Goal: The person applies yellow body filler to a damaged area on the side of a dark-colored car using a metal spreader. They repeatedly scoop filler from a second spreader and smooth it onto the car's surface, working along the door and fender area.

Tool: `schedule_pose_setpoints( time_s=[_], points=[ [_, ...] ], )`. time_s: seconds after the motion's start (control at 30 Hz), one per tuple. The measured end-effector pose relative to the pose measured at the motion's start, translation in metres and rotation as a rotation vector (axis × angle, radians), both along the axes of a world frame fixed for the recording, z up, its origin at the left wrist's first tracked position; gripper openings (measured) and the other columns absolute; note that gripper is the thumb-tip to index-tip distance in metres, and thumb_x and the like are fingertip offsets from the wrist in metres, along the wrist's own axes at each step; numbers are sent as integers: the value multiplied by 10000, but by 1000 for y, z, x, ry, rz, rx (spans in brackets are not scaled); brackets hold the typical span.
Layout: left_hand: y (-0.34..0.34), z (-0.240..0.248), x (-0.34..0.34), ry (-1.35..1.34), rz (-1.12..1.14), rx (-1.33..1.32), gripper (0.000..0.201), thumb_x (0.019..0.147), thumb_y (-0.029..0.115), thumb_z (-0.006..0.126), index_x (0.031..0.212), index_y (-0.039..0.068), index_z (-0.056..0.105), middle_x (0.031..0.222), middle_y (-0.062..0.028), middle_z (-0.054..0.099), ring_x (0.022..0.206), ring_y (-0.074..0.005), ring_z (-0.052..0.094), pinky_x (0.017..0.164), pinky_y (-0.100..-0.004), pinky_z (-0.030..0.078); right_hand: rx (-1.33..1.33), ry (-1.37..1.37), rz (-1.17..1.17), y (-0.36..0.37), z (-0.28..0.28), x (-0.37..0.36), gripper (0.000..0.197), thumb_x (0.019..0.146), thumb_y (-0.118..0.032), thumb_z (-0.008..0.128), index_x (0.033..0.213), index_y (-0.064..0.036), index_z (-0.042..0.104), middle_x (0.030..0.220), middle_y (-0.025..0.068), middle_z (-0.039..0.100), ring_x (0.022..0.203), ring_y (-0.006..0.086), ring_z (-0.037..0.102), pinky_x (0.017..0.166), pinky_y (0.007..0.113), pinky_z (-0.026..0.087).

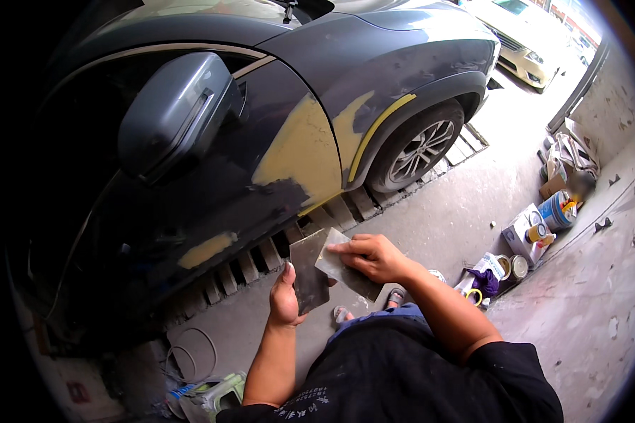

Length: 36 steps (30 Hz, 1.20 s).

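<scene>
My left hand grips a flat, dark rectangular putty board by its edge, thumb in front. In my right hand is a thin, flat putty scraper, pale at one end and darker at the other, with my fingers pressed on its face. The scraper's pale corner overlaps or lies close to the board's upper right edge; contact cannot be told. Beyond my hands stands a dark grey car. Yellow filler covers part of its front door, with more on the front fender and a smaller patch low on the door.
The wing mirror juts out at the left. A floor grate runs beneath the car, beside the front wheel. Cans, including a blue one, boxes and a purple cloth line the right wall. A hose lies coiled at lower left.
</scene>
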State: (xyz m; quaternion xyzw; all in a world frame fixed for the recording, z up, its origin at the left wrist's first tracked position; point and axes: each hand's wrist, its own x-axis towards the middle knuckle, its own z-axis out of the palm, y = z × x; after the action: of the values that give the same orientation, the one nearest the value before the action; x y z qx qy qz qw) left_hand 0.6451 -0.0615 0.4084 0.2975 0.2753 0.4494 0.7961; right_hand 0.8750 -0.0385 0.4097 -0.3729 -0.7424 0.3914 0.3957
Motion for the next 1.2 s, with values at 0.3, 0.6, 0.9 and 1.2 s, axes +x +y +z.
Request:
schedule_pose_setpoints(
  time_s=[0.3,0.6,0.9,1.2],
  points=[
    [4,15,-17,113,-127,27,625,1014,501,322,1294,-33,488,1147,-161,625,976,-269,656,873,-404,540,242,-153,110,14,35,-7,344,830,-123,666,1161,-213,702,696,88,511,638,292,570,567,375,471],
    [12,21,-22,243,-318,56,990,857,801,253,1397,-17,394,1235,-157,583,1096,-244,606,872,-410,547,263,-530,222,14,67,-6,337,827,-256,635,1159,-287,684,789,83,577,669,295,633,603,415,512],
    [19,18,-20,118,-259,-123,1013,824,844,210,1407,32,378,1272,-137,564,1100,-226,597,907,-392,523,190,-781,301,11,85,-20,241,887,-360,557,1095,-328,672,884,90,628,730,291,662,633,417,536],
    [21,20,-12,-75,-48,-358,1065,810,852,270,1219,-92,542,1179,-210,631,1063,-305,634,971,-434,489,289,-769,373,8,78,-29,182,893,-298,536,1002,-290,682,852,77,645,686,276,667,596,411,532]
  ],
)
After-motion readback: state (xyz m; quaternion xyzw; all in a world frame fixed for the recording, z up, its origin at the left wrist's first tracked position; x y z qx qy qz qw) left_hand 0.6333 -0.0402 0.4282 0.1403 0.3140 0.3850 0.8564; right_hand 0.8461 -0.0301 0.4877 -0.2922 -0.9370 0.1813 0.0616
